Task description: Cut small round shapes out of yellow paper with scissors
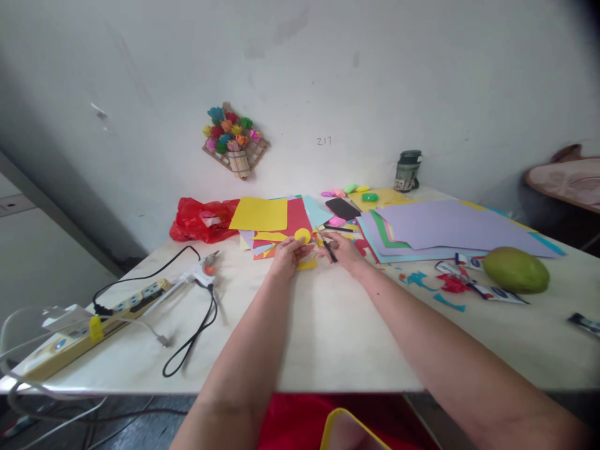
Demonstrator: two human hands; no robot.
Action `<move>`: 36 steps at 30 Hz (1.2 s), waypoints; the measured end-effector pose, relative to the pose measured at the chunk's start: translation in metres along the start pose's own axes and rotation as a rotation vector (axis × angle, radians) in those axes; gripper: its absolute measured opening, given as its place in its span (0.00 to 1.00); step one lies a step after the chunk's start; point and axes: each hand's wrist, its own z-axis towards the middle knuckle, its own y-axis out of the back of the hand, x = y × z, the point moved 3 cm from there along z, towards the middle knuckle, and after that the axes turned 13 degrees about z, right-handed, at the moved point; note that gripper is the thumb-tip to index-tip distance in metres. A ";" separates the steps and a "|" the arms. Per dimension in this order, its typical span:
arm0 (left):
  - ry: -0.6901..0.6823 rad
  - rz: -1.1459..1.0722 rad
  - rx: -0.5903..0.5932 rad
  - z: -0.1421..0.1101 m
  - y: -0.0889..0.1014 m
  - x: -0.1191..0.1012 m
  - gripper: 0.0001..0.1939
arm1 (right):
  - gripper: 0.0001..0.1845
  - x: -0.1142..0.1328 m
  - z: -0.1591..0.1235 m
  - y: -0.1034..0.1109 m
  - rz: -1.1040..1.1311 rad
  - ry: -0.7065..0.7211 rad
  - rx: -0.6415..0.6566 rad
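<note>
My left hand (289, 255) is closed in a pinch on a small yellow paper circle (302, 235), held just above the table. Close by on its right, my right hand (345, 251) grips a pair of dark-handled scissors (330, 252), blades pointing away from me. The scissors are apart from the circle. Beneath and behind both hands lie yellow paper scraps (307, 265), a yellow sheet (260, 214) and a red sheet (297, 214). Fingers partly hide the scissor handles.
At left are a glue gun (201, 273), a power strip (98, 328) with cables, and a red plastic bag (199, 220). Stacked coloured paper (440, 225), a green mango (515, 270), glue tubes (499, 294) and blue scraps (420, 280) lie right. A phone (343, 209) lies behind.
</note>
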 end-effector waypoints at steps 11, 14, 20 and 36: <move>0.011 0.223 0.129 -0.002 -0.005 0.006 0.21 | 0.25 -0.004 0.009 0.003 0.152 0.046 -0.105; 0.003 0.259 0.138 -0.002 -0.003 0.008 0.21 | 0.25 -0.004 0.009 0.004 0.132 0.059 -0.122; 0.036 0.253 0.141 0.008 -0.004 0.011 0.20 | 0.26 -0.004 0.010 0.004 0.083 0.042 -0.066; -0.054 0.086 0.076 -0.005 0.001 0.005 0.19 | 0.15 0.000 -0.001 0.003 -0.161 -0.086 0.033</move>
